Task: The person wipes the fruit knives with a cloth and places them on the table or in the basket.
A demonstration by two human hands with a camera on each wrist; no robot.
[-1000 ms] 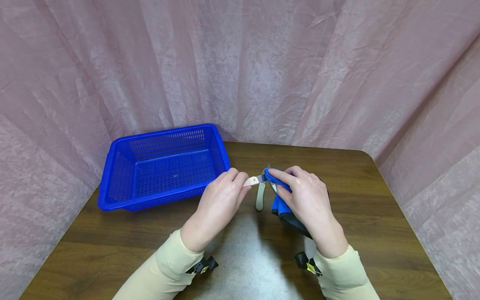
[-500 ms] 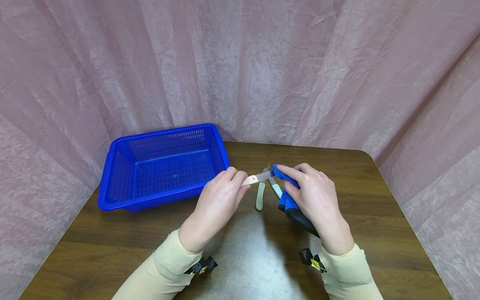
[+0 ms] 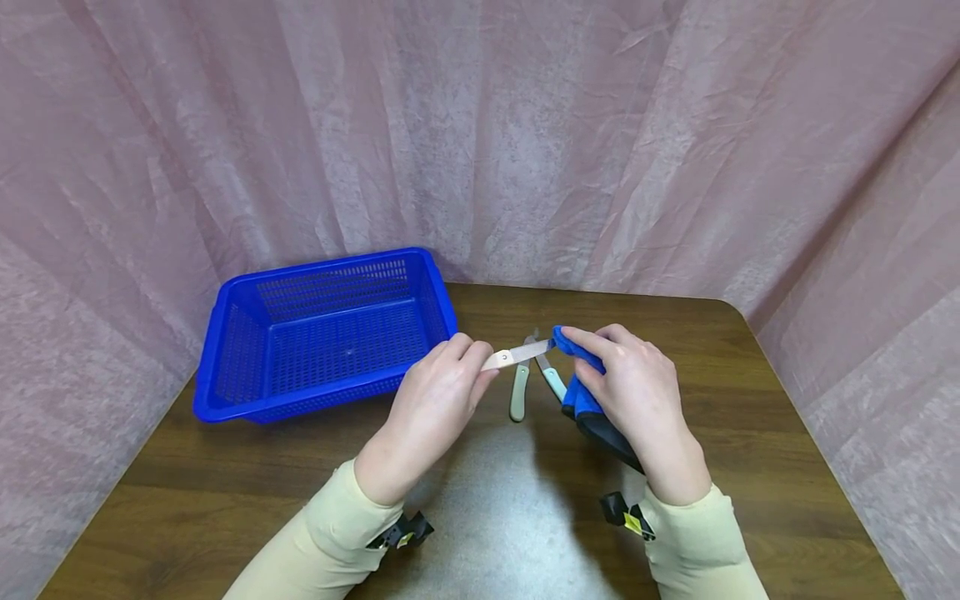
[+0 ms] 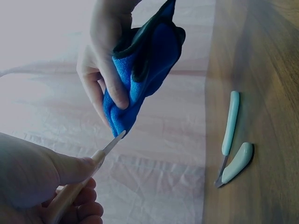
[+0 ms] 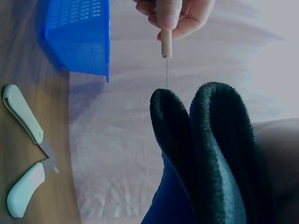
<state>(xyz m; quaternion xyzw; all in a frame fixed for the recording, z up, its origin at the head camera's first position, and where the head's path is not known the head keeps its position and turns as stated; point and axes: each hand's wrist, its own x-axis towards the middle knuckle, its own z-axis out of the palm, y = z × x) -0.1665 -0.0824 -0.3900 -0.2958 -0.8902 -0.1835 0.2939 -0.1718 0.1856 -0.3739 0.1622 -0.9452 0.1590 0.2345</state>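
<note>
My left hand grips a small knife by its cream handle, blade pointing right above the table. My right hand pinches a folded blue cloth with dark edging, its folded end right at the blade tip. In the left wrist view the knife blade shows bare up to the cloth. On the table below lie two more knives: one with a sage-green handle and one with a mint handle, their blades crossing near the tips.
A blue perforated plastic basket stands at the back left, its near right corner just behind my left hand. Pink curtains hang behind the wooden table. Black cameras sit at both wrists.
My right hand has slid the cloth rightwards along the blade from near the handle to the tip, baring the blade. My left hand has barely moved.
</note>
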